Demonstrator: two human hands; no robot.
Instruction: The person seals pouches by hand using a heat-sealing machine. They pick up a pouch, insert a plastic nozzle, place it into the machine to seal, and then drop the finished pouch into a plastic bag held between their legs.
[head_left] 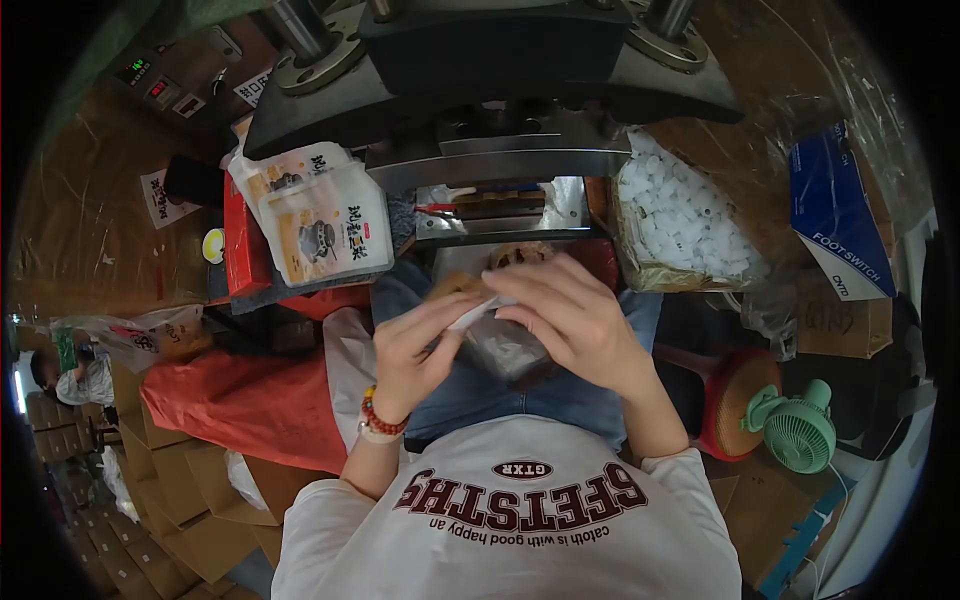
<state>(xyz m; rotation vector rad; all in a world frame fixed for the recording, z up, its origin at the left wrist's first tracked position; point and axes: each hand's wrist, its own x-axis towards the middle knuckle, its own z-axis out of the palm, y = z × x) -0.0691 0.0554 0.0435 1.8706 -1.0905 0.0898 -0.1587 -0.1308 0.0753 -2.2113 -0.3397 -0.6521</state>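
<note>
In front of my lap, my left hand (pixel 415 340) pinches a small white folded piece (pixel 474 313) between thumb and fingers. My right hand (pixel 575 315) closes on the other end of that piece, its fingers curled over and slightly blurred. Most of the piece is hidden by the fingers, so I cannot tell its kind. Just beneath the hands is a clear plastic bag (pixel 512 352). Beyond them stands a metal press (pixel 500 150) with a lit slot and a metal block (pixel 500 212).
At left, a stack of printed white pouches (pixel 335 225) lies beside a red box (pixel 244 240). To the right are a carton of small white plastic parts (pixel 680 215), a blue foot switch box (pixel 838 215) and a green fan (pixel 800 435). Cardboard boxes (pixel 170 490) fill the lower left.
</note>
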